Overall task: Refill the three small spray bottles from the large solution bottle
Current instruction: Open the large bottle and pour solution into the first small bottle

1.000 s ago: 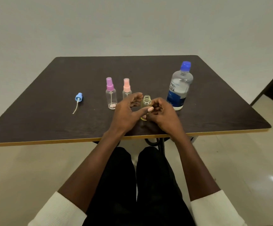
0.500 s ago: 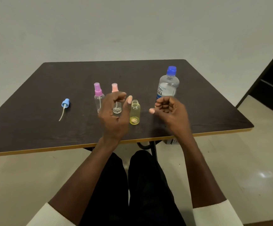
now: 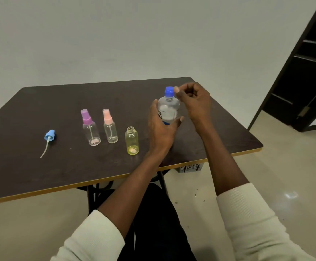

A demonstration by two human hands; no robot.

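Observation:
The large clear solution bottle (image 3: 167,110) with a blue cap (image 3: 169,91) stands at the table's right side. My left hand (image 3: 161,127) grips its body from the near side, fingers on the left and thumb on the right. My right hand (image 3: 194,102) hovers just right of the cap with loosely curled fingers, one fingertip at the cap's side. An uncapped yellow small bottle (image 3: 132,141) stands left of my left hand. Further left stand a pink-topped spray bottle (image 3: 110,129) and a purple-topped spray bottle (image 3: 91,129), both looking nearly empty.
A loose blue spray head (image 3: 49,135) with its dip tube lies on the dark table (image 3: 40,110) at the left. A dark door (image 3: 308,72) stands open at the right. A white basket (image 3: 190,168) shows under the table's front edge.
Both hands left the yellow bottle and moved right to the large bottle. My left hand took hold of its body and my right hand rose to the cap. The view shifted right.

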